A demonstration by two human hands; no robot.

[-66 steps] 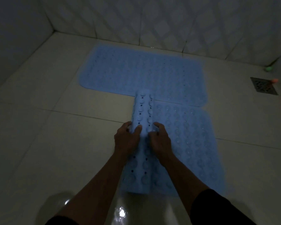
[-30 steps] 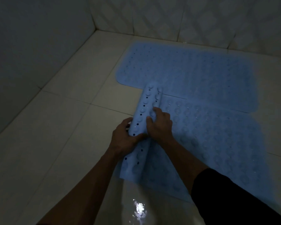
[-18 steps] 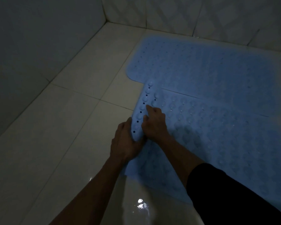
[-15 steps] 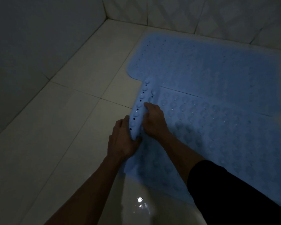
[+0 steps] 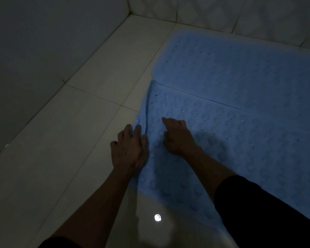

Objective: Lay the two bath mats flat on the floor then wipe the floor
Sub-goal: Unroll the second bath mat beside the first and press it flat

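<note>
Two light blue rubber bath mats lie on the pale tiled floor (image 5: 64, 158). The far mat (image 5: 240, 68) is spread flat near the back wall. The near mat (image 5: 240, 144) lies right against it, dotted with round suction cups, nearly all unrolled, with one raised crease along its left edge. My left hand (image 5: 130, 149) presses that left edge down, fingers spread. Just to the right, my right hand (image 5: 177, 136) rests on the near mat, index finger out and the other fingers curled, holding nothing.
A grey wall (image 5: 34, 59) runs along the left and a patterned tiled wall (image 5: 222, 13) along the back, meeting at a corner. A bright light reflection (image 5: 157, 217) shines on the wet-looking floor in front of me. The room is dim.
The rolled-up left part of the near mat has been unrolled leftward and now lies almost flat. Both hands have let go of the roll and press on the mat. The view shifted left.
</note>
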